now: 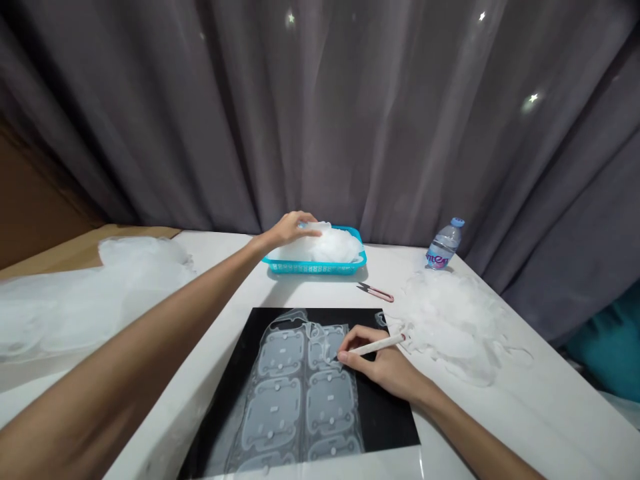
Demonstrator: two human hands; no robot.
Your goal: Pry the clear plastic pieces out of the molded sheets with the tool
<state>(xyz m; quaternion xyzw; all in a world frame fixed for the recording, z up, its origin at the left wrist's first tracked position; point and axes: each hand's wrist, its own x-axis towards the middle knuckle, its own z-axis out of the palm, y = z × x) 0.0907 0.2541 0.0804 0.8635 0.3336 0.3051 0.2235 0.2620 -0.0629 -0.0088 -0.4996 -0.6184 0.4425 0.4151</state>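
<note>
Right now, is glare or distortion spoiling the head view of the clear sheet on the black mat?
Head view: soft glare whitens the clear sheet on the black mat, yet its outlines stay readable; wide-angle distortion stretches the left forearm; bright specks dot the curtain; the right hand holding the pen is sharp.

Dim room, light from above. Pinpoint glints through the grey pleated curtain (350, 113). Soft glare on the white tabletop (500, 413). Short shadow under the turquoise plastic basket (320, 267). Edges bowed; near forearm blurred.
</note>
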